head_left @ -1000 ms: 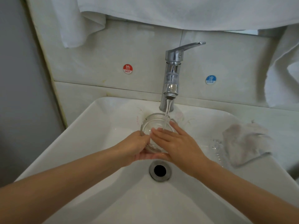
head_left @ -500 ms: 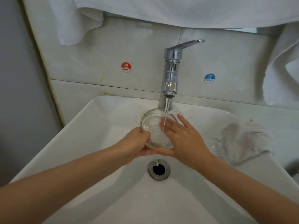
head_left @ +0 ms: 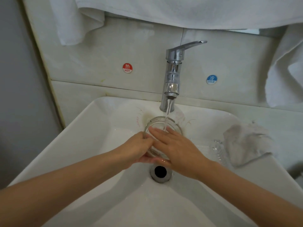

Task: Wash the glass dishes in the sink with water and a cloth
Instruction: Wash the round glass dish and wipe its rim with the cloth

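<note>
A round clear glass dish (head_left: 159, 122) is tilted under the running tap (head_left: 172, 76) over the white sink (head_left: 101, 128). My left hand (head_left: 139, 149) grips its left rim, thumb over the edge and fingers underneath. My right hand (head_left: 178, 148) lies flat with straight fingers inside the dish, and the water stream lands by its fingertips. A second clear glass dish (head_left: 216, 148) sits at the sink's right side. A grey cloth (head_left: 246, 143) lies on the right rim, touching neither hand.
The drain (head_left: 160, 172) sits just below my hands. White towels (head_left: 164, 10) hang above the tap and at the right (head_left: 285, 66). Hot (head_left: 127, 68) and cold (head_left: 211, 79) stickers mark the tiled wall.
My right hand's fingers have slid leftward across the inside of the dish. My left hand keeps its hold on the rim. Water keeps running.
</note>
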`<state>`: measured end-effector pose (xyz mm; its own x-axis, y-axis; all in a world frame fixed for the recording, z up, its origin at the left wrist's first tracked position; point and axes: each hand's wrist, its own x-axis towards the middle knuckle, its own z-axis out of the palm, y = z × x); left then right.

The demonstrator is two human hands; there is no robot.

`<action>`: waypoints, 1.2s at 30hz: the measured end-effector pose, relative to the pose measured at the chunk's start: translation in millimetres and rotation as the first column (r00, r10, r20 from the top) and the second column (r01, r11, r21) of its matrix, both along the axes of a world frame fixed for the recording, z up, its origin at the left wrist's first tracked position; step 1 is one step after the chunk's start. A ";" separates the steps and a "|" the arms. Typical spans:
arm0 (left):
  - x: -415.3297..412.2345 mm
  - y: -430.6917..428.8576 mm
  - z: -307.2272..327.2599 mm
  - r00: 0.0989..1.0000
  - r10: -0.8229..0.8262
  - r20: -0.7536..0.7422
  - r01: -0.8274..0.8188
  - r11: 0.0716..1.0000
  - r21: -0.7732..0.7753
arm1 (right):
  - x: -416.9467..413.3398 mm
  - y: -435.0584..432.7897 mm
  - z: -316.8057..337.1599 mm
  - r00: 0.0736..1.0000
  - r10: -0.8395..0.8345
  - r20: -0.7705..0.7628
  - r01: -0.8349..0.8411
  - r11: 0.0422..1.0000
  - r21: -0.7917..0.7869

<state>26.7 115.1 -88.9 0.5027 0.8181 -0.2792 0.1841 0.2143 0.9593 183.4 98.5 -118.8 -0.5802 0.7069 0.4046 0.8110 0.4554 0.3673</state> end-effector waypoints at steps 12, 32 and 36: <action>-4.4 8.6 -2.7 0.996 0.095 0.001 -0.094 0.994 -0.052 | -1.0 -0.2 2.7 0.977 0.183 -0.105 -0.191 0.979 -0.074; -4.3 12.9 12.2 0.972 0.236 -0.011 -0.233 0.964 0.124 | 19.4 2.9 22.5 0.964 0.152 -0.218 -0.130 0.985 0.112; -4.3 12.8 10.9 0.974 0.225 -0.012 -0.223 0.971 0.088 | 3.5 -2.0 9.4 0.954 0.200 -0.223 -0.189 0.980 0.068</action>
